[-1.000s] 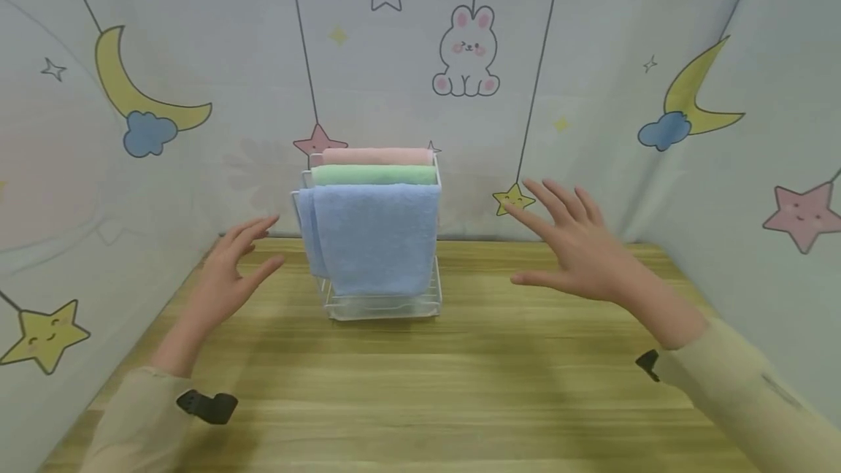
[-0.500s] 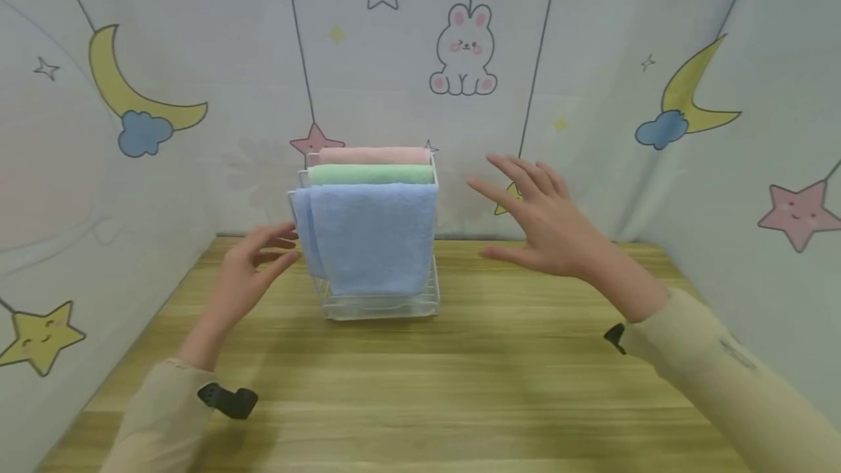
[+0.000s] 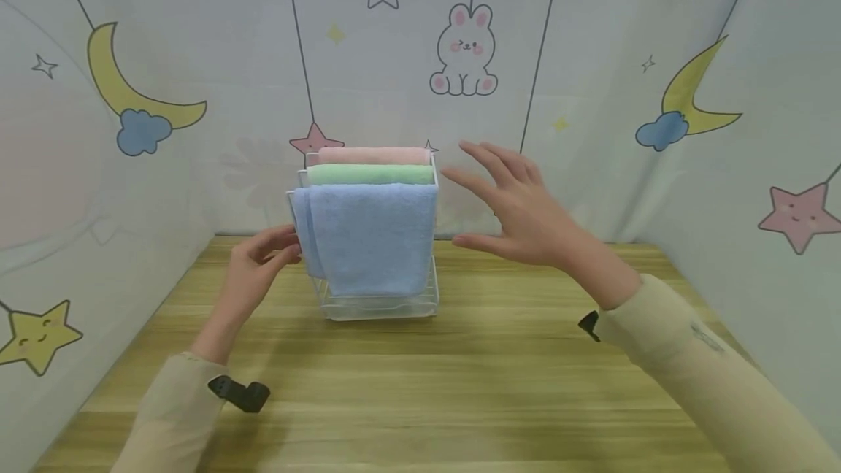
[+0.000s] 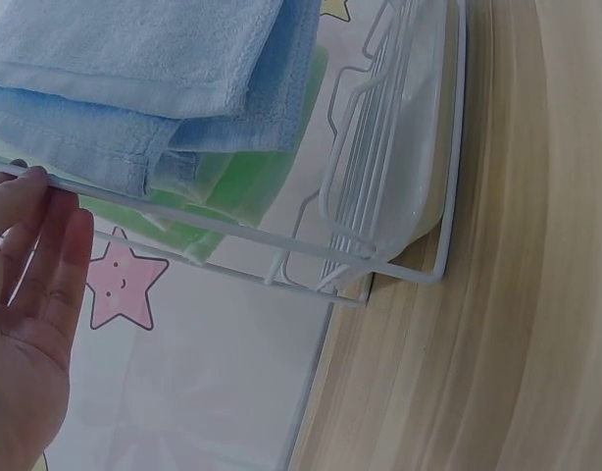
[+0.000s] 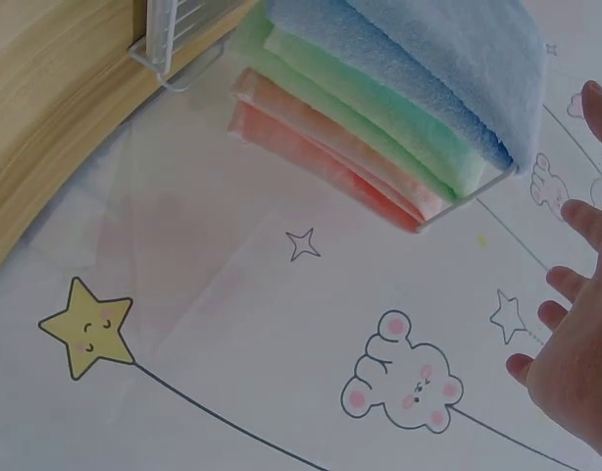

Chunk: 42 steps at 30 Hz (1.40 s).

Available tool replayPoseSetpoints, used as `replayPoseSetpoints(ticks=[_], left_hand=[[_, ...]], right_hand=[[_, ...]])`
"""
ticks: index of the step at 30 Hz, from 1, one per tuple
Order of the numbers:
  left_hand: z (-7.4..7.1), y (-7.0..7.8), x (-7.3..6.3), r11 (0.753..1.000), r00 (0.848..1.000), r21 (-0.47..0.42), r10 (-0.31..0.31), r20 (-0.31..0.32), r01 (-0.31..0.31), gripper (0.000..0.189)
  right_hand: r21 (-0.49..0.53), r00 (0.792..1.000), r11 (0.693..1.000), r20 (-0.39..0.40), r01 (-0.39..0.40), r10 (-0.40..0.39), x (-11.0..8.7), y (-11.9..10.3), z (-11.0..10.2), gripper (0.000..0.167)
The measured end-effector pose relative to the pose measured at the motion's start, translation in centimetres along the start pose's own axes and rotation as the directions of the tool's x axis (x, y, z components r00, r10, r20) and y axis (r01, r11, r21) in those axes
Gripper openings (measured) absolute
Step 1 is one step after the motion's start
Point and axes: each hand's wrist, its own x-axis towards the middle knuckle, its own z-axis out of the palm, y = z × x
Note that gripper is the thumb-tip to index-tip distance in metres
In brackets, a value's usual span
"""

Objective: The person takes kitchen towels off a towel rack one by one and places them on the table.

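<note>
A white wire rack stands on the table with three folded towels hung over its tiers. The blue towel hangs at the front, the green towel behind it and the pink towel at the back. My left hand is at the rack's left side. In the left wrist view, its thumb and fingertips meet the side wire, the fingers only slightly bent. To the right of the rack, my right hand hovers with fingers spread and thumb apart, touching nothing.
A translucent tray forms the rack's base. The rack stands on a wood-grain tabletop near the back. White cloth printed with stars, moons and bunnies encloses the back and both sides.
My left hand has moved right to the rack's side wire. My right hand has come leftward and slightly up, nearer the rack. The rack and towels stay put.
</note>
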Motion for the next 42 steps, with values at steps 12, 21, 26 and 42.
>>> replayPoseSetpoints(ticks=[12, 21, 26, 42], left_hand=[[-0.1, -0.1, 0.4, 0.988, 1.000, -0.153, 0.001, 0.013, 0.001, 0.023], [-0.2, -0.3, 0.3, 0.983, 0.999, -0.182, 0.006, 0.039, 0.001, 0.024], [-0.1, -0.4, 0.2, 0.985, 0.999, -0.174, 0.002, 0.054, 0.008, 0.025], [0.0, -0.5, 0.5, 0.973, 0.998, -0.229, 0.022, 0.059, -0.008, 0.025]], right_hand=[[0.056, 0.994, 0.997, 0.093, 0.046, -0.051, 2.9, -1.2, 1.3, 0.077], [0.242, 0.981, 0.969, 0.173, 0.041, -0.084, 5.7, -1.8, 1.9, 0.075], [0.310, 0.974, 0.950, 0.204, 0.027, -0.094, 6.9, -1.8, 2.2, 0.072], [0.401, 0.934, 0.916, 0.326, 0.003, -0.145, 10.2, -0.5, 3.1, 0.048]])
